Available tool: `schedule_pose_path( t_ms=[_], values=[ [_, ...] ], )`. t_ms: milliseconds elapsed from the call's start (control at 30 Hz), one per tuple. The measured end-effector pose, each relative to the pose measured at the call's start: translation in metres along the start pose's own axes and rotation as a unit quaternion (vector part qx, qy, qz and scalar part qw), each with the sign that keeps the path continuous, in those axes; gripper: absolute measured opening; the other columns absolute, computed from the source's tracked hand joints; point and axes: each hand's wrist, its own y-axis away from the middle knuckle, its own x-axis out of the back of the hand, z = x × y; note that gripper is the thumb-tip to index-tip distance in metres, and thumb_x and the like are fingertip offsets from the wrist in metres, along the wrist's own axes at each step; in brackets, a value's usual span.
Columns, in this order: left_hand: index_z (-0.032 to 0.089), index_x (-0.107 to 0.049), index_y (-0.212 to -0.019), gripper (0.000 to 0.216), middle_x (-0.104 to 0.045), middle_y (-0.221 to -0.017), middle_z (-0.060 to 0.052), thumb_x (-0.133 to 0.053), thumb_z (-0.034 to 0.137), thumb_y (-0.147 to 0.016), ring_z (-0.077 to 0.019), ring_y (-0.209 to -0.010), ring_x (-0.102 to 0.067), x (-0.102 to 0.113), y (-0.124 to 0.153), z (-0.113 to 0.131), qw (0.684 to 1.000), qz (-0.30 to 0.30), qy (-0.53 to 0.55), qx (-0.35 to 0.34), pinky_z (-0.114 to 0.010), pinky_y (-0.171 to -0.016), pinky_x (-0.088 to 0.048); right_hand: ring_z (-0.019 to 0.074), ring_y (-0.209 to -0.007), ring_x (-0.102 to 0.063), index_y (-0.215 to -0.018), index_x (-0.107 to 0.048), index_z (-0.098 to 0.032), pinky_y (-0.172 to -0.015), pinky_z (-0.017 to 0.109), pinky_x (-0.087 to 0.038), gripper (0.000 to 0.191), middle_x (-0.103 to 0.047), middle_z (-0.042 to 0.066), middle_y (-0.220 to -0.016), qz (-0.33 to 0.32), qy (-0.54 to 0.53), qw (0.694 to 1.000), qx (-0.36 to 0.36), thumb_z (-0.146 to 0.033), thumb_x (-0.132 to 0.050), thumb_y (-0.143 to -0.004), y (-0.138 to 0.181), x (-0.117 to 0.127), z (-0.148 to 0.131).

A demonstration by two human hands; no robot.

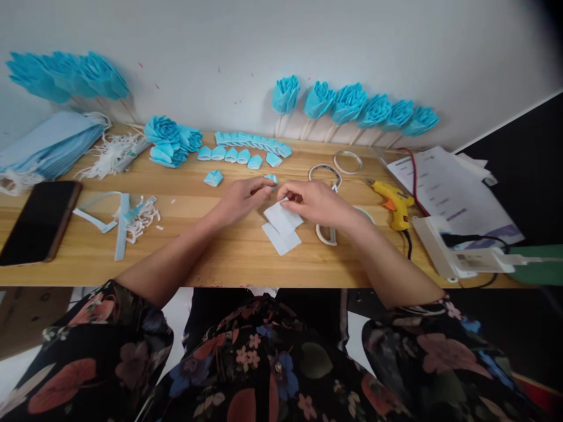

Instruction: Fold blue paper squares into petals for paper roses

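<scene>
My left hand (244, 199) and my right hand (314, 202) meet at the middle of the wooden table (220, 258). Their fingertips pinch a small light-blue folded piece (271, 178) between them. Under my right hand lie white squares of material (281, 228). Behind the hands, a row of folded blue petals (240, 155) and a longer overlapping strip of them (253, 141) lie on the table. One loose petal (213, 177) sits to the left. White scissors (328, 234) lie partly hidden under my right wrist.
A yellow glue gun (393, 202) lies at the right, beside a white power strip (444, 252) and papers (444, 187). Tape rings (347, 161) sit behind. Blue paper roses (352, 105) lean on the wall. A phone (39, 220), mask scraps (127, 217) and a stack of blue masks (48, 146) fill the left.
</scene>
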Motion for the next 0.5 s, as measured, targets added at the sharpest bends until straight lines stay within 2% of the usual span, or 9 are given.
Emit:
schedule_pose_path(
  t_ms=[100, 200, 333, 500],
  values=[
    [0.013, -0.073, -0.111, 0.048, -0.073, -0.086, -0.008, -0.052, 0.053, -0.094, -0.0159, -0.07, -0.062, 0.002, -0.001, 0.003, 0.997, 0.011, 0.074, 0.026, -0.027, -0.065, -0.047, 0.0122, -0.067, -0.056, -0.104, -0.068, -0.021, -0.063, 0.026, -0.038, 0.022, -0.066, -0.002, -0.079, 0.04, -0.083, 0.995, 0.028, -0.019, -0.062, -0.084, -0.013, -0.001, 0.007],
    [0.012, -0.073, -0.112, 0.057, -0.071, -0.076, -0.008, -0.048, 0.06, -0.094, -0.0167, -0.065, -0.063, 0.003, 0.0, 0.007, 0.985, -0.008, 0.154, 0.077, -0.028, -0.061, -0.048, 0.0123, -0.068, -0.056, -0.117, -0.065, -0.023, -0.062, 0.026, -0.041, 0.033, -0.065, -0.002, -0.084, 0.073, -0.142, 0.986, 0.044, -0.021, -0.061, -0.085, -0.018, -0.007, 0.011],
    [0.015, -0.074, -0.103, 0.039, -0.072, -0.078, -0.005, -0.07, 0.047, -0.082, -0.0144, -0.065, -0.063, 0.002, 0.0, 0.008, 0.979, -0.064, 0.159, 0.113, -0.026, -0.061, -0.048, 0.0141, -0.076, -0.06, -0.129, -0.063, -0.028, -0.067, 0.027, -0.045, 0.043, -0.067, -0.001, -0.09, 0.097, -0.146, 0.983, 0.052, -0.023, -0.064, -0.086, -0.014, -0.016, 0.013],
    [0.014, -0.072, -0.083, 0.02, -0.064, -0.065, 0.002, -0.07, 0.034, -0.08, -0.0085, -0.057, -0.053, 0.003, 0.001, 0.012, 0.98, -0.11, 0.129, 0.105, -0.021, -0.055, -0.039, 0.0161, -0.081, -0.065, -0.126, -0.066, -0.027, -0.075, 0.03, -0.051, 0.038, -0.073, 0.001, -0.095, 0.134, -0.152, 0.977, 0.062, -0.03, -0.065, -0.089, -0.009, -0.023, 0.012]
  ],
)
